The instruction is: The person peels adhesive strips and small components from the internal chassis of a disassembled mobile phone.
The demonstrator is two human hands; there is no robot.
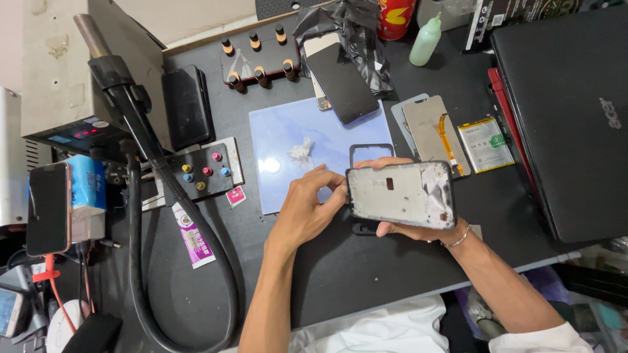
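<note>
My right hand (418,230) holds an opened phone back housing (400,194) from beneath, its grey inner side facing up with torn foil at its right end. My left hand (307,206) pinches the housing's left edge with thumb and fingers. Both hover over the black table, just in front of a light blue work mat (288,140). A crumpled white tissue (301,151) lies on the mat. A black phone frame (371,151) lies partly under the housing.
A phone screen (343,82) leans at the mat's far edge. A display panel with orange flex (435,134) and a battery (485,144) lie to the right, beside a closed black laptop (569,111). A hot-air station (72,98) with its hose (137,261) stands at left.
</note>
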